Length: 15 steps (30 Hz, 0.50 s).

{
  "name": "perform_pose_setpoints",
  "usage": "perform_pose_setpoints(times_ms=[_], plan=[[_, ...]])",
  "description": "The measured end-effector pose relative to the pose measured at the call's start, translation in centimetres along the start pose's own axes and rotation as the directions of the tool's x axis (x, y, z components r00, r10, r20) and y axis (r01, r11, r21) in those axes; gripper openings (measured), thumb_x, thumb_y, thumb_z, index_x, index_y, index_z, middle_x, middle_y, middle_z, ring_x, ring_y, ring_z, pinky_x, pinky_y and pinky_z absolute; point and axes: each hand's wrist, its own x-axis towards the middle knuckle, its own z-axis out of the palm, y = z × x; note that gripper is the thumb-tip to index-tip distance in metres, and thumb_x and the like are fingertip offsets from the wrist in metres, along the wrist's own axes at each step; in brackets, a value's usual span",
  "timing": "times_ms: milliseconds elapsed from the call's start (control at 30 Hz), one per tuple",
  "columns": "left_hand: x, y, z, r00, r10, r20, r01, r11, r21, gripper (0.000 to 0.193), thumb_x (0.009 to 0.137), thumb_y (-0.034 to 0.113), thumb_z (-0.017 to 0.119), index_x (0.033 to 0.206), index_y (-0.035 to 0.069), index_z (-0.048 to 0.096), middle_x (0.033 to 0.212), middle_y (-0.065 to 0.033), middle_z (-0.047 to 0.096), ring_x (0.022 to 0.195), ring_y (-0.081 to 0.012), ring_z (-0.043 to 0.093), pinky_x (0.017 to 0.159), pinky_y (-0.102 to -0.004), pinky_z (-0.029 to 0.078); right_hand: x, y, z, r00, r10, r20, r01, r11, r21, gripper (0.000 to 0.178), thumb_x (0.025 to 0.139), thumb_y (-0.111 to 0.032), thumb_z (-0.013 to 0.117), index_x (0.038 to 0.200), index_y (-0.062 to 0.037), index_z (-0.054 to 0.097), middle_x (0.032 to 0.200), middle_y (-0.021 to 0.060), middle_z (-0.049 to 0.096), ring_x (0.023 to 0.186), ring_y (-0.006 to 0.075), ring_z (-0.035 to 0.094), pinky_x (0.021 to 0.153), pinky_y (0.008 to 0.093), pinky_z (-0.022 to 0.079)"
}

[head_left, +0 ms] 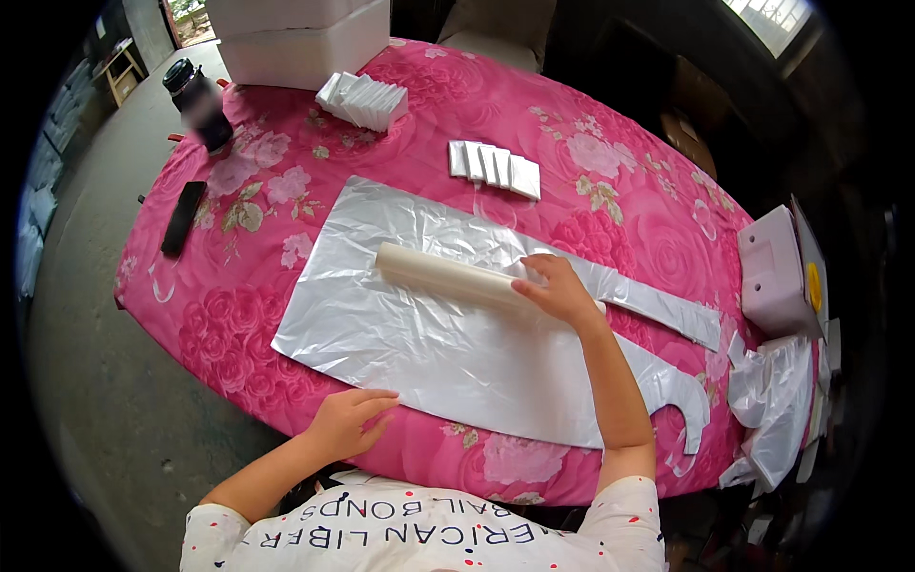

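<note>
A large silvery-white plastic bag [429,367] with handle loops lies spread flat, its handles pointing right. Across its middle rests a smooth cream-coloured tube [443,275]. My right hand [558,291] is over the tube's right part, thumb and fingers curved round it; the underside of the grip is hidden. By the bag's near edge is my left hand [353,421], its fingers stretched out and apart, holding nothing. The fingertips reach the bag's edge, though I cannot tell if they press on it.
Small folded white packets stand in a stack [365,100] and lie in a fanned row [494,169] on the pink floral tablecloth [238,334]. A white foam box [305,43], dark bottle [198,107] and black phone-like object [184,217] sit far left. Clear plastic bags [777,400] hang at right.
</note>
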Motion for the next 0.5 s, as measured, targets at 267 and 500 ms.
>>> perform_pose_setpoints(times_ms=[267,500], plan=[[7.8,2.6,7.2,0.967,0.132,0.216,-0.143,0.989,0.036,0.071,0.08,0.031,0.063,0.134,0.0,0.03,0.135,-0.0247,0.032,0.121,-0.0376,0.038,0.098,-0.0406,0.036,-14.9,-3.9,0.8,0.959,0.282,-0.015,-0.278,0.936,-0.216,0.047,0.08,-0.031,0.062,0.111,0.0037,0.056,0.103,0.0197,0.056,0.095,0.0341,0.051,0.085,0.0413,0.041],[10.4,4.0,12.9,0.959,0.201,0.2,-0.234,0.959,0.159,0.094,0.074,0.044,0.067,0.141,0.002,0.016,0.143,-0.0322,0.005,0.133,-0.0459,0.012,0.107,-0.0472,0.019,-23.0,0.5,2.8,0.933,0.194,-0.302,-0.272,0.931,-0.244,0.054,0.086,-0.028,0.053,0.129,0.0027,0.041,0.136,0.0269,0.032,0.125,0.0426,0.03,0.105,0.046,0.024]])
